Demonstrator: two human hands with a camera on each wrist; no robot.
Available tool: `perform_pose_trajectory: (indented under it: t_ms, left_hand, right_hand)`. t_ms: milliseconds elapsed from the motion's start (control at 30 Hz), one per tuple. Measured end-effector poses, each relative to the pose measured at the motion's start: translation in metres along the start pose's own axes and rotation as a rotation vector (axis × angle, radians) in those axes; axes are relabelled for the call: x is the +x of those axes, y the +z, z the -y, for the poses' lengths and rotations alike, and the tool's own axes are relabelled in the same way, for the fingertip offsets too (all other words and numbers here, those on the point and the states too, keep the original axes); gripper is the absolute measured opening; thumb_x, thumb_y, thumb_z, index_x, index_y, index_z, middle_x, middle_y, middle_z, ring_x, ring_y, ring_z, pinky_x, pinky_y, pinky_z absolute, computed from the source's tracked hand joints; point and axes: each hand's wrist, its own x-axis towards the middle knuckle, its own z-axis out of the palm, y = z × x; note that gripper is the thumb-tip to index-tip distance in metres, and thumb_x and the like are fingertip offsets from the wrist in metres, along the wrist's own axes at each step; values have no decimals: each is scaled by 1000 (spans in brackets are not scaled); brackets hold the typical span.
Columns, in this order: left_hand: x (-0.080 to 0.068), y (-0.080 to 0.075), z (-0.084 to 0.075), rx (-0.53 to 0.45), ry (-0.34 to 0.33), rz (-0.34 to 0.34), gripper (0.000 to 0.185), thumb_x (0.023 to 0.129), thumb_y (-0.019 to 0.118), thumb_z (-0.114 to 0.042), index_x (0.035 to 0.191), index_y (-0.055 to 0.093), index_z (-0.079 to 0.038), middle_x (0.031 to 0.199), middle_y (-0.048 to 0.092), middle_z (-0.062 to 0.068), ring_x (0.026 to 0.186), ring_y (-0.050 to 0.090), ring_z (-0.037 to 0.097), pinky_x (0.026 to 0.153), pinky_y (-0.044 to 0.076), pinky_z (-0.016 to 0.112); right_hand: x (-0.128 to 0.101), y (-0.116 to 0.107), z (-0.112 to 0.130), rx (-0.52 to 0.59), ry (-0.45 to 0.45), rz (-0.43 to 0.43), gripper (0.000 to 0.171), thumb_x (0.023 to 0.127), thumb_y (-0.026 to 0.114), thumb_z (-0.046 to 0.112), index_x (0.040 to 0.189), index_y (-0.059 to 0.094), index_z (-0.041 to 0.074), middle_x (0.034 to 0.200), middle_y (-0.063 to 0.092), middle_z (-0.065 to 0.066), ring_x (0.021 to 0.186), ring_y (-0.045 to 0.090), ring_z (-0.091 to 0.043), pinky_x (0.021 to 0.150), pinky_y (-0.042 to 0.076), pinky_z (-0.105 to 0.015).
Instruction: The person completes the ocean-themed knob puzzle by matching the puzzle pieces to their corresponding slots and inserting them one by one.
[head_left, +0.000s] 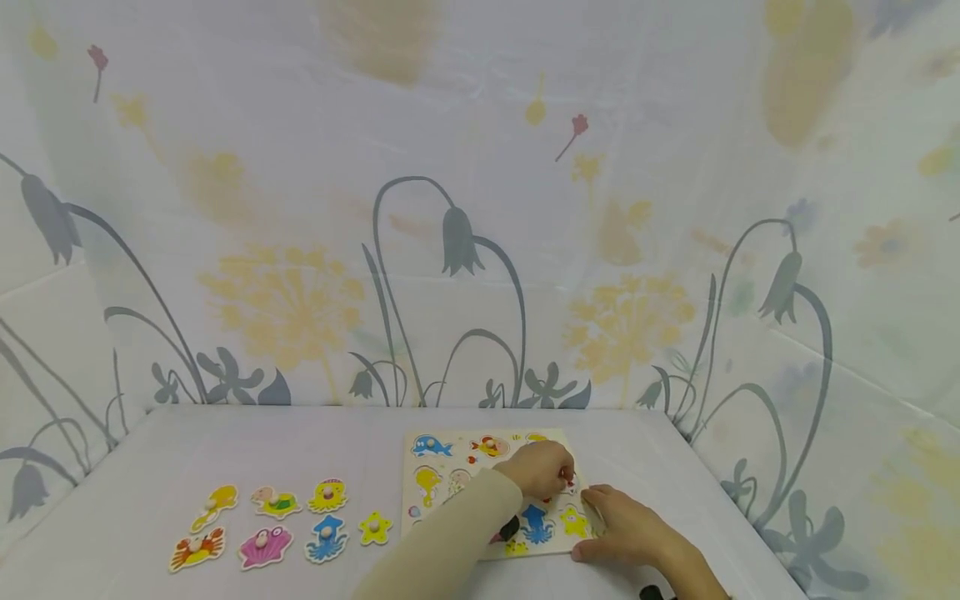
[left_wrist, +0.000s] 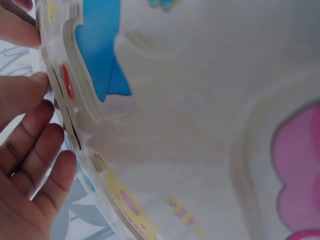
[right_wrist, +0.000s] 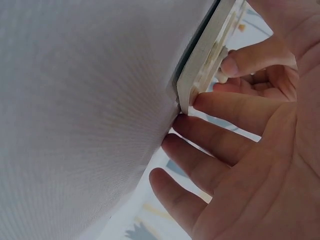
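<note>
A wooden puzzle board (head_left: 452,464) with sea-animal shapes lies on the white table, right of centre. My left hand (head_left: 542,467), in a beige sleeve, curls over the board's middle right and pinches a small puzzle piece with red on it (head_left: 567,478). In the left wrist view the fingers (left_wrist: 30,165) lie at the edge of a piece with a red spot (left_wrist: 67,82). My right hand (head_left: 622,525) rests flat on the board's near right corner. From the right wrist its straight fingers (right_wrist: 235,112) touch the board's edge (right_wrist: 205,65). A blue squid (head_left: 536,523) and a yellow piece (head_left: 573,522) sit in the board.
Several loose pieces lie in two rows at front left: a crab (head_left: 197,548), a pink shell (head_left: 264,547), a blue squid (head_left: 326,537), a yellow star (head_left: 375,527), a turtle (head_left: 275,502). Flowered cloth walls (head_left: 480,250) close in the table on three sides.
</note>
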Motion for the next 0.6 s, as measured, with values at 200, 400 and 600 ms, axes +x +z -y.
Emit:
perform_pose_trajectory:
  t_ms: [200,400,600]
  left_hand:
    - [3,2,-1,22,-10,-10,5,88,67,-19,85,68,-22,78,56,-13,73,49,6,71,43,22]
    - [4,2,-1,38,-19,-8,5,88,67,-20,86,70,-23,78,57,-13,72,50,5,72,43,22]
    - [2,2,-1,48,-16,-16,5,87,68,-19,84,69,-23,78,56,-13,73,49,6,70,42,22]
  right_hand:
    - [-2,-3,1,-6,-17,-2,87,65,80,54,127,56,-2,133,50,-22,121,48,-40,96,37,-58]
    - [-3,-3,2,-2,-32,1,85,66,79,52,127,56,-2,133,49,-23,121,48,-40,96,37,-58]
    - [-3,-4,3,-1,-31,3,85,66,79,52,127,56,-3,133,50,-23,121,48,-39,97,37,-58]
